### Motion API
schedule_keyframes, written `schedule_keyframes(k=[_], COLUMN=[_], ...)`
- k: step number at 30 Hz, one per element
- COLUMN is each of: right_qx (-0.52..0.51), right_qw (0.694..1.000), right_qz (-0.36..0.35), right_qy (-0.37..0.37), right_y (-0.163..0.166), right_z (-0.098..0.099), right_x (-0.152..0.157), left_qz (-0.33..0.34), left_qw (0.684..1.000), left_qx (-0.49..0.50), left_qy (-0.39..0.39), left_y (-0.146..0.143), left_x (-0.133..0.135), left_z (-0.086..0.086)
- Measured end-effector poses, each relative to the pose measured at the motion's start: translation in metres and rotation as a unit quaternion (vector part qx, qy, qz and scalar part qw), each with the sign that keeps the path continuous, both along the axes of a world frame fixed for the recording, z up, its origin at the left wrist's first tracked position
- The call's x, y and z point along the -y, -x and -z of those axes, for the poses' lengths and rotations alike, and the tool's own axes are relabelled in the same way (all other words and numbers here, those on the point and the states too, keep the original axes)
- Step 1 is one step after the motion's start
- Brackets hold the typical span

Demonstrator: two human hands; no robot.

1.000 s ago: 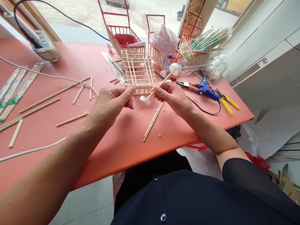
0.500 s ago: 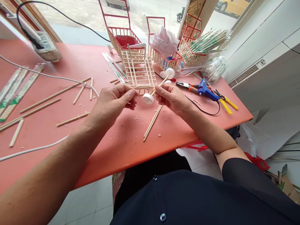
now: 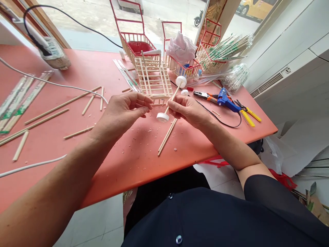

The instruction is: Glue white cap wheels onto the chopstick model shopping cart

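My right hand [image 3: 183, 108] is closed around the middle of a thin wooden stick, part of a wheel axle [image 3: 175, 92] with a round white cap at each end. One cap [image 3: 162, 117] is at the near end, left of my fingers; the other points away toward the back. Facing it from the left, my left hand [image 3: 132, 106] has its thumb and fingers apart, with nothing visible in them. Just beyond both hands sits a small cart frame [image 3: 153, 77] of pale wooden sticks. Two loose sticks [image 3: 167, 137] lie below my right hand.
Red-trimmed stick carts [image 3: 136, 41] stand at the back, one with a white cloth [image 3: 181, 48]. Pliers [image 3: 205, 96], a blue glue gun [image 3: 227, 99] and yellow-handled cutters [image 3: 248, 116] lie right. Cut sticks [image 3: 61, 106], wrapped chopsticks [image 3: 28, 99] and a white cable [image 3: 36, 166] lie left.
My left thumb and fingers have parted. The axle in my right hand has swung more upright in view, its far cap shifting left and its near cap lower.
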State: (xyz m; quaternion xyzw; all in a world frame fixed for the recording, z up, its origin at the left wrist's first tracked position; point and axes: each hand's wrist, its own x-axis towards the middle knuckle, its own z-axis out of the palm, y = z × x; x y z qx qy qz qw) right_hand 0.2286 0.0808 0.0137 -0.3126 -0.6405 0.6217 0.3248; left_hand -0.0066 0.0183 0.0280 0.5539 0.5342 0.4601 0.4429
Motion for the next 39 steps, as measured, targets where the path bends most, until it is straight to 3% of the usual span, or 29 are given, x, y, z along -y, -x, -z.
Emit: schedule_keyframes(k=[6,12,18,22,39], right_qx=[0.009,0.008,-0.031,-0.033,-0.026], right_qw=[0.989,0.965,0.956,0.956,0.963], right_qz=[-0.145,-0.256,-0.259,-0.248,-0.231], right_qy=[-0.009,0.053,0.134,0.152,0.137], right_y=[0.000,0.002,0.009,0.011,0.011], right_z=[-0.009,-0.010,-0.004,-0.003,-0.004], right_x=[0.010,0.017,0.025,0.027,0.031], left_qz=[-0.031,-0.011,0.012,0.010,-0.006], left_qw=[0.998,0.994,0.990,0.995,0.999], left_qx=[0.055,0.110,0.140,0.093,0.013], left_qy=[-0.008,0.003,0.004,-0.017,-0.052], left_y=[-0.001,-0.001,-0.005,-0.008,-0.008], left_x=[0.003,0.002,0.002,0.005,0.003], left_z=[-0.003,-0.002,-0.004,-0.007,0.002])
